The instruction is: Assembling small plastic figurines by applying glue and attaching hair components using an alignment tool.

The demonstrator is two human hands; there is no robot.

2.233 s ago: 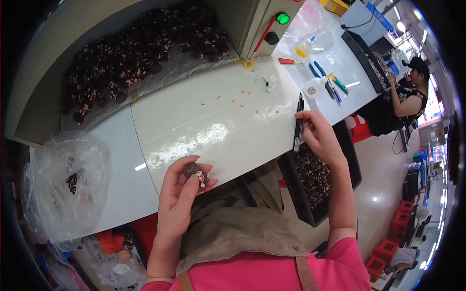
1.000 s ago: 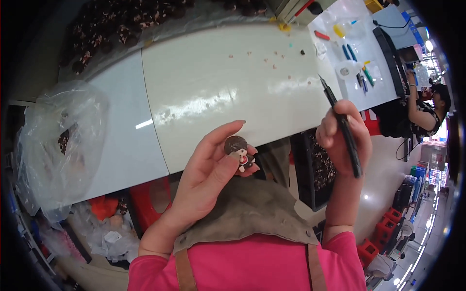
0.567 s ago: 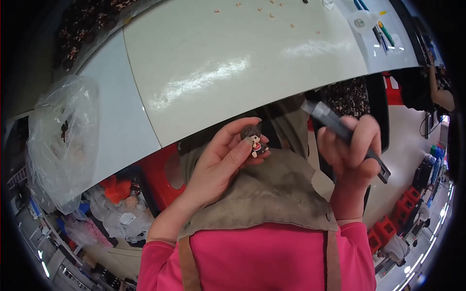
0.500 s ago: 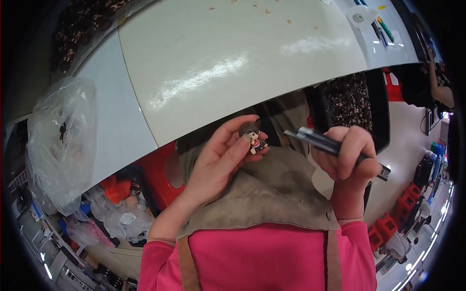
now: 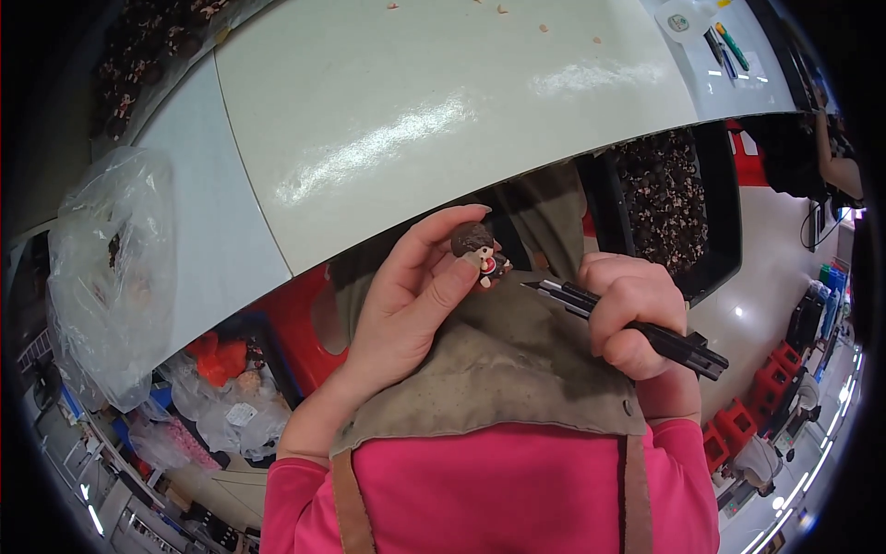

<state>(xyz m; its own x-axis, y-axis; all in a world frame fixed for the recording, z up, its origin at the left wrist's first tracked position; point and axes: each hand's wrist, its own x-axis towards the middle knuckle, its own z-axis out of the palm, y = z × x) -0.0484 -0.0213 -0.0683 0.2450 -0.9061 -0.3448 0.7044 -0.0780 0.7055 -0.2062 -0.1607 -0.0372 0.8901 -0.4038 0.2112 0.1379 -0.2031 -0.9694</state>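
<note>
Pinching a little figurine (image 5: 473, 247) between the thumb and fingers (image 5: 446, 288) of our left hand (image 5: 401, 305), we've got it up over the lap of our apron (image 5: 508, 369), just off the near edge of the counter (image 5: 415, 65). It has a dark brown head, a pale face and a bit of red on the front, head tilted up toward the counter. Our right hand (image 5: 637, 309) has its fingers curled tight around a slim black cutter knife (image 5: 683, 349), tip aimed left, near the figurine but not touching it as far as we can see.

Right past that hand, tucked by the counter edge, we've got a black bin (image 5: 723, 203) full of small brown and pinkish pieces. Up on the counter there are a few tiny pinkish scraps (image 5: 543, 29), plus a white bottle (image 5: 681, 25) and a green pen-like tool (image 5: 732, 44) over to the right. Way off left we have a crumpled clear plastic bag (image 5: 115, 268) hanging over the edge, and a dark heap of brown and pink pieces (image 5: 152, 60) behind it. Also a red stool (image 5: 305, 328) below the counter, left of our left wrist.
</note>
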